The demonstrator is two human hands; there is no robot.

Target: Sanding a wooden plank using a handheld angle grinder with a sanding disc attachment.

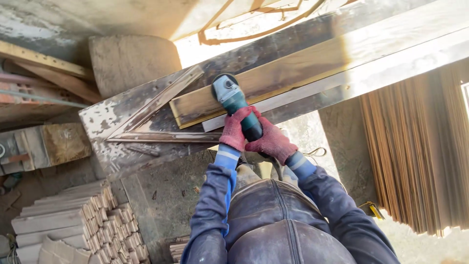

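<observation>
From the head camera we look straight down over our own jacket at an angle grinder (234, 105) held in both gloved hands. Our left hand (234, 129) wraps the teal body just behind the grey gear head, its fingers closed tight around the tool. Our right hand (272, 143) grips the dark rear end of the body, fingers likewise curled shut on it; the two hands touch each other, which looks like a way to steady the tool and control its angle. The grinder's round head rests on the near-left end of a long wooden plank (273, 78), close to its edge, so the disc meets the face of the wood. The plank lies diagonally, rising from near left to far right, on a worn, paint-flecked table (112, 117), with a pale strip of board (342, 83) running just beside it on the near side, seemingly as a rest or stop. A thin moulded wooden strip (156, 105) lies at an angle on the table's left part. On the floor near left sits a stack of cut wooden mouldings (78, 220), and at the right a dense bundle of thin wooden slats (415, 146) stands well apart from the hands.
</observation>
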